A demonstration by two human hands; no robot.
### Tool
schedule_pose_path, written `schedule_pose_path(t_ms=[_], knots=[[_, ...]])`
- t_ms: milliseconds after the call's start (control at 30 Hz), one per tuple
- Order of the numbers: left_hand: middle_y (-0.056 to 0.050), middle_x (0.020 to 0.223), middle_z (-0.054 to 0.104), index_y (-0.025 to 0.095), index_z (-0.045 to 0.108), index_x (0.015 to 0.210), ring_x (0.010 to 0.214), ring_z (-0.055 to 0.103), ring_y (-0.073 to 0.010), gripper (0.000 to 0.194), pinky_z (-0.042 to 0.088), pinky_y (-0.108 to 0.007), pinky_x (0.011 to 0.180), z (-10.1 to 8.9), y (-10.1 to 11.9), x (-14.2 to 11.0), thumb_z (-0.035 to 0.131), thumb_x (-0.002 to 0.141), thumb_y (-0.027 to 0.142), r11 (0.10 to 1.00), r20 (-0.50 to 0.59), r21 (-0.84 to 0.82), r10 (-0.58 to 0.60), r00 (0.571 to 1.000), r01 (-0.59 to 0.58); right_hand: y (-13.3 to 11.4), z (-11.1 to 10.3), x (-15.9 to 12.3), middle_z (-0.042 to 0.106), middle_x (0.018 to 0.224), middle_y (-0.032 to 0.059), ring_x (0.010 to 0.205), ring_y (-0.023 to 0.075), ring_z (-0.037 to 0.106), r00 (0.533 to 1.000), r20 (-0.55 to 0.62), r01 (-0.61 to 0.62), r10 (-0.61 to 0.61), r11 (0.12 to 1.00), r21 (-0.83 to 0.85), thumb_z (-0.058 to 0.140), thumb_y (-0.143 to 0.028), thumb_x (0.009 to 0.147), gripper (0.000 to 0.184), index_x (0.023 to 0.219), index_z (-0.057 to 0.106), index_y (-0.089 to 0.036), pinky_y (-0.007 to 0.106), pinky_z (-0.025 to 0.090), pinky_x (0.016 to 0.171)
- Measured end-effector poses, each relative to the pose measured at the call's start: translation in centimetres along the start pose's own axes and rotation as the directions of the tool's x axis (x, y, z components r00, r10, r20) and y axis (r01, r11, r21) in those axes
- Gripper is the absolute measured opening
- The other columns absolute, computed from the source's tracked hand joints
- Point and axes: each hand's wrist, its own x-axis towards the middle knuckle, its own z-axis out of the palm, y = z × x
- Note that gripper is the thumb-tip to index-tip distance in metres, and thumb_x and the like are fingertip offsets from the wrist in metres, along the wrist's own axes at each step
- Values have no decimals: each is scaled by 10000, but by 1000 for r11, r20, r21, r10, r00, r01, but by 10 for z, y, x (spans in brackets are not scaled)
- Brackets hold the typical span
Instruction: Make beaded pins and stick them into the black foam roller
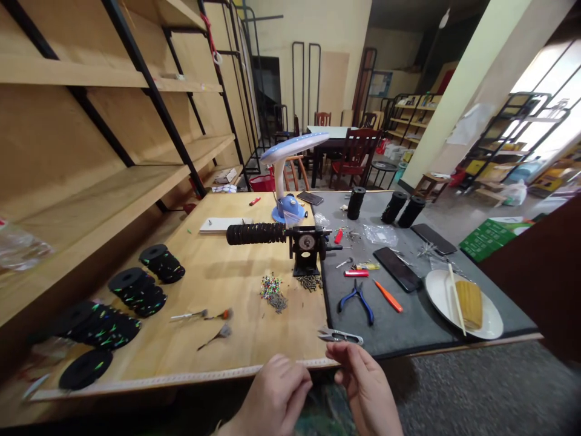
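Observation:
My left hand [278,392] is at the table's front edge with its fingers curled in. Whatever may be inside it is hidden. Beside it on the right, my right hand [365,387] has loosely bent fingers, apart from each other, and nothing visible between them. Small thread snips [342,336] lie just beyond its fingertips. Farther back stands a black winding device [306,248], with a row of black foam discs [256,234] on its horizontal shaft. In front of it are a pile of small multicoloured beads [271,286] and a heap of small dark metal pieces [309,283].
Stacked black foam spools [136,290] stand left, near several feathery tufts [222,332]. A blue lamp [288,209] is behind. Blue-handled pliers [357,301], an orange tool [389,296], a phone [397,269] and a plate [492,324] with food and chopsticks lie on the grey mat [426,315].

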Motion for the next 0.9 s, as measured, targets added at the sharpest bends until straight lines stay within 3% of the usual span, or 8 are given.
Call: schedule_pose_path(t_ms=[233, 333, 467, 567, 733, 833, 900], knots=[[-54, 680, 620, 181, 576, 809, 638, 578, -181, 166, 433, -272, 593, 5, -14, -7, 439, 894, 145, 998, 23, -45, -45, 999, 46, -3, 11, 9, 743, 749, 79, 670, 168, 668, 991, 127, -28, 34, 998, -54, 815, -520, 635, 397, 737, 733, -145, 196, 472, 501], [-68, 807, 681, 190, 628, 920, 761, 632, -200, 126, 484, -290, 701, -3, -17, -4, 507, 887, 201, 970, 44, -173, -164, 985, 170, 1, 15, 16, 682, 605, 37, 508, 114, 578, 982, 187, 2, 36, 980, -198, 764, -611, 639, 475, 680, 690, -143, 191, 431, 450], [-71, 980, 703, 206, 644, 996, 913, 649, -211, 163, 505, -281, 781, -18, -14, 13, 578, 864, 274, 795, 16, -415, -480, 877, 442, 7, 19, 22, 569, 486, -11, 422, 92, 467, 961, 271, 89, 60, 857, -507, 632, -729, 678, 584, 666, 651, -145, 198, 354, 423], [-69, 982, 707, 187, 665, 939, 957, 636, -224, 172, 482, -297, 850, -25, -10, 32, 662, 784, 261, 725, 33, -493, -537, 843, 481, 11, 24, 25, 508, 458, -26, 421, 96, 416, 938, 343, 194, 57, 734, -650, 536, -745, 741, 598, 584, 584, -170, 222, 320, 445], [-55, 758, 703, 146, 677, 757, 760, 632, -198, 63, 478, -280, 741, -19, -11, 47, 649, 739, 199, 604, 75, -573, -634, 770, 553, 18, 32, 32, 503, 472, -7, 459, 126, 427, 904, 425, 322, 52, 570, -756, 391, -710, 841, 615, 532, 521, -194, 248, 304, 468], [-47, 691, 672, 132, 659, 716, 694, 605, -179, 102, 464, -262, 673, -16, -19, 43, 619, 761, 214, 518, 72, -661, -676, 733, 543, 26, 33, 35, 524, 456, -9, 449, 136, 460, 892, 448, 346, 67, 537, -769, 400, -698, 844, 584, 589, 557, -197, 248, 337, 482], [-43, 697, 666, 129, 653, 729, 691, 595, -170, 113, 456, -256, 670, -16, -24, 37, 608, 776, 222, 467, 64, -714, -698, 713, 521, 33, 34, 35, 524, 429, -27, 419, 136, 466, 898, 434, 318, 80, 563, -763, 433, -689, 838, 537, 714, 603, -194, 242, 352, 477]])
